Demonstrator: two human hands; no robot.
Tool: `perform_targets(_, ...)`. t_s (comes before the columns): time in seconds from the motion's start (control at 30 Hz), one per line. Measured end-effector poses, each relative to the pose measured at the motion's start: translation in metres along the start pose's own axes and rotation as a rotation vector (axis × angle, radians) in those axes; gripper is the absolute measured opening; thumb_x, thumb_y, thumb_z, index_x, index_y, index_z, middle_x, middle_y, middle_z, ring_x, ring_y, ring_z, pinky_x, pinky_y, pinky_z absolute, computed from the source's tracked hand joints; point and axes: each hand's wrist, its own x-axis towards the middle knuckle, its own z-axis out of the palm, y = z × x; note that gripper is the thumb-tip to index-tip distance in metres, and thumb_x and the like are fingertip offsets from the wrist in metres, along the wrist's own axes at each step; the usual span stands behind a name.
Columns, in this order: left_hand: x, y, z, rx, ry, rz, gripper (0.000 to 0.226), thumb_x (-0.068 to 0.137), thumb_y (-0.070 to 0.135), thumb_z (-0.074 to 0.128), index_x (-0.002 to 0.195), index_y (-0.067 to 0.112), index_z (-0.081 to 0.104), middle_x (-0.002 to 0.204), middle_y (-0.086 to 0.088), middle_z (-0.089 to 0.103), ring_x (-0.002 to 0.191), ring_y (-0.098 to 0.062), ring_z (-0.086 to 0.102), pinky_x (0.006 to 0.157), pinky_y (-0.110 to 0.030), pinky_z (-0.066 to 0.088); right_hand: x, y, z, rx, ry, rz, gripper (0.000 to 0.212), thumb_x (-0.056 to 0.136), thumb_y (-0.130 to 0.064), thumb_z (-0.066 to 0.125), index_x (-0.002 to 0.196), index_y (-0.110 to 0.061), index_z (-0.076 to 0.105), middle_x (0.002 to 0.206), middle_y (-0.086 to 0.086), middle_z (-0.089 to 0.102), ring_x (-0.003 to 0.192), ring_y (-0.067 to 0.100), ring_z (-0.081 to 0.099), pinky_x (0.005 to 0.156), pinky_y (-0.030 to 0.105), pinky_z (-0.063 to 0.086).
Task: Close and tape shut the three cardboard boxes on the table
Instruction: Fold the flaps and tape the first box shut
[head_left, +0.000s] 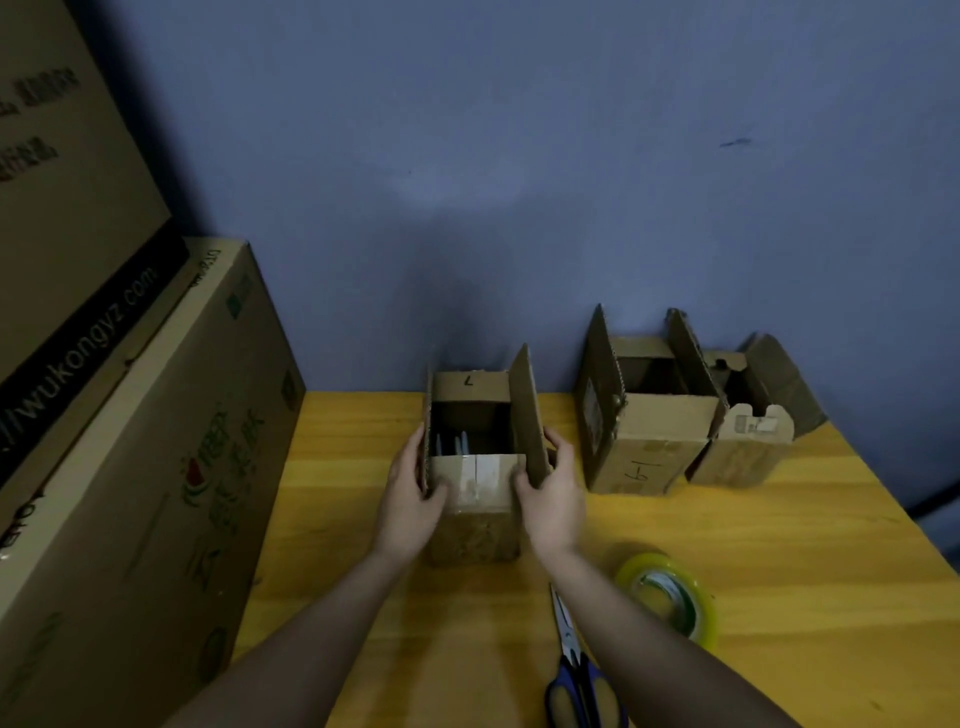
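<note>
An open cardboard box (475, 525) marked "7" stands on the yellow wooden table (363, 597), its side flaps upright. My left hand (410, 499) grips its left side and my right hand (553, 493) grips its right side near the top. A second open box (641, 441) marked "1-9" stands to the right with tall flaps raised. Beside that one, at the far right, stands a third open box (743, 447). A roll of clear tape (667, 597) lies on the table at the front right, next to blue-handled scissors (576, 670).
Large cardboard cartons (130, 467) are stacked against the table's left edge. A blue wall (519, 182) rises directly behind the boxes. The table's right edge runs diagonally at the far right.
</note>
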Motion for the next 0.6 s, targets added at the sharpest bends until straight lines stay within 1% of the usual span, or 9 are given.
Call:
perform_targets(0.1, -0.001, -0.004, 0.003, 0.066, 0.009, 0.035, 0.074, 0.091, 0.007, 0.058, 0.151, 0.028, 0.021, 0.155, 0.003, 0.027, 0.141, -0.014, 0.026, 0.103, -0.024, 0.027, 0.002, 0.003, 0.002, 0.094, -0.008, 0.034, 0.062, 0.088, -0.006, 0.065, 0.142, -0.022, 0.039, 0.133, 0.002, 0.055, 0.122, 0.020, 0.053, 0.087, 0.023, 0.043)
perform_targets(0.17, 0.000, -0.005, 0.005, 0.075, 0.023, 0.037, 0.074, 0.091, 0.006, 0.058, 0.151, 0.026, 0.020, 0.155, 0.003, 0.027, 0.141, -0.013, 0.026, 0.102, -0.022, 0.026, 0.004, 0.006, 0.001, 0.036, -0.012, -0.006, 0.064, 0.086, -0.003, 0.064, 0.142, -0.023, 0.039, 0.137, 0.000, 0.052, 0.127, 0.018, 0.050, 0.094, 0.024, 0.042)
perform_targets(0.23, 0.000, -0.004, 0.006, 0.117, 0.037, 0.043, 0.074, 0.091, 0.006, 0.059, 0.151, 0.023, 0.020, 0.154, 0.000, 0.028, 0.139, -0.014, 0.030, 0.101, -0.021, 0.028, 0.006, 0.007, 0.000, -0.106, -0.037, -0.122, 0.065, 0.085, -0.004, 0.065, 0.142, -0.022, 0.039, 0.140, -0.002, 0.049, 0.129, 0.014, 0.047, 0.099, 0.021, 0.038)
perform_targets(0.3, 0.001, -0.003, 0.008, 0.194, 0.037, 0.069, 0.074, 0.091, 0.006, 0.058, 0.152, 0.020, 0.019, 0.154, -0.001, 0.029, 0.136, -0.016, 0.035, 0.100, -0.021, 0.031, 0.006, 0.007, 0.000, -0.265, -0.101, -0.283, 0.067, 0.087, -0.010, 0.065, 0.146, -0.018, 0.034, 0.146, -0.001, 0.041, 0.131, 0.013, 0.044, 0.104, 0.020, 0.036)
perform_targets(0.37, 0.002, -0.003, 0.010, 0.330, 0.006, 0.117, 0.077, 0.090, 0.003, 0.057, 0.152, 0.019, 0.014, 0.156, -0.003, 0.023, 0.138, -0.019, 0.033, 0.106, -0.026, 0.034, 0.005, 0.008, 0.005, -0.392, -0.232, -0.402, 0.073, 0.092, -0.022, 0.060, 0.152, -0.017, 0.020, 0.156, 0.001, 0.025, 0.142, 0.014, 0.028, 0.115, 0.028, 0.028)
perform_targets(0.43, 0.003, -0.003, 0.013, 0.473, -0.045, 0.143, 0.080, 0.091, 0.006, 0.055, 0.153, 0.019, 0.004, 0.160, -0.001, 0.011, 0.142, -0.021, 0.025, 0.111, -0.031, 0.031, 0.000, 0.009, 0.010, -0.458, -0.367, -0.413, 0.076, 0.097, -0.036, 0.051, 0.155, -0.018, 0.005, 0.162, -0.002, 0.005, 0.149, 0.014, 0.006, 0.120, 0.036, 0.017)
perform_targets(0.5, 0.003, -0.005, 0.013, 0.539, -0.115, 0.139, 0.081, 0.095, 0.017, 0.052, 0.152, 0.022, -0.005, 0.161, 0.001, -0.001, 0.145, -0.021, 0.017, 0.114, -0.033, 0.025, -0.002, 0.011, 0.014, -0.482, -0.427, -0.386, 0.075, 0.099, -0.045, 0.041, 0.154, -0.020, -0.003, 0.161, -0.006, -0.009, 0.148, 0.012, -0.010, 0.121, 0.036, 0.009)
perform_targets(0.57, 0.003, -0.007, 0.010, 0.591, -0.188, 0.119, 0.082, 0.096, 0.028, 0.050, 0.151, 0.028, -0.012, 0.160, 0.003, -0.011, 0.146, -0.021, 0.011, 0.116, -0.033, 0.021, -0.002, 0.012, 0.015, -0.551, -0.480, -0.394, 0.072, 0.100, -0.047, 0.033, 0.154, -0.021, -0.007, 0.159, -0.007, -0.017, 0.146, 0.011, -0.018, 0.118, 0.034, 0.002)
perform_targets(0.6, 0.003, -0.008, 0.007, 0.609, -0.232, 0.112, 0.082, 0.096, 0.034, 0.049, 0.150, 0.032, -0.013, 0.159, 0.005, -0.015, 0.147, -0.020, 0.008, 0.116, -0.034, 0.019, -0.001, 0.012, 0.014, -0.582, -0.517, -0.395, 0.069, 0.101, -0.047, 0.030, 0.154, -0.022, -0.007, 0.158, -0.008, -0.019, 0.145, 0.010, -0.020, 0.118, 0.033, 0.001)
